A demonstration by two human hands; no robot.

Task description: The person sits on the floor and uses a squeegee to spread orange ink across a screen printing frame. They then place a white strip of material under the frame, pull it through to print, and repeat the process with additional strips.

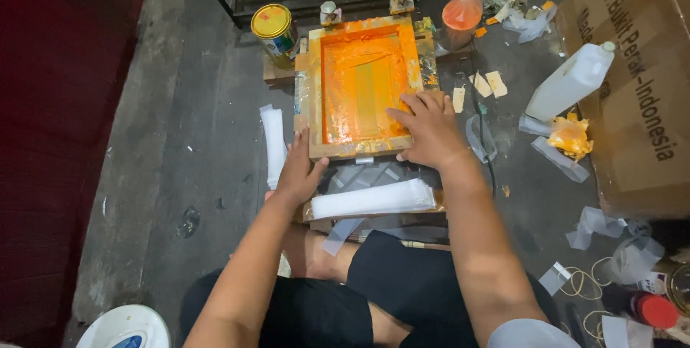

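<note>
1. Roughly centre of the concrete floor, on a low wooden base, sits the wooden screen-print frame; its mesh and inner rails are covered w/ wet orange ink. It looks stiff and fairly light, but slippery where inked, and the mesh could tear if poked. Judged best held by the bare wood along the near rail and outer edges.
2. Cardboard box fills the floor's far-right corner; a white plastic jug leans against it.
3. Right hand lies flat, fingers spread, palm down on the frame's near-right corner, pressing, not gripping anything.
4. Left hand is open, fingers on the frame's near-left corner and thumb out to the side; nothing held.
5. Stack of white plastic strips lies just below the frame's near rail, between both wrists; thin, floppy, prob. slick.
6. Another white strip pile lies just left of the frame.
7. Yellow-lidded tin can stands at the frame's far-left corner.
8. Orange-filled plastic bag sits by the far-right corner.
</note>
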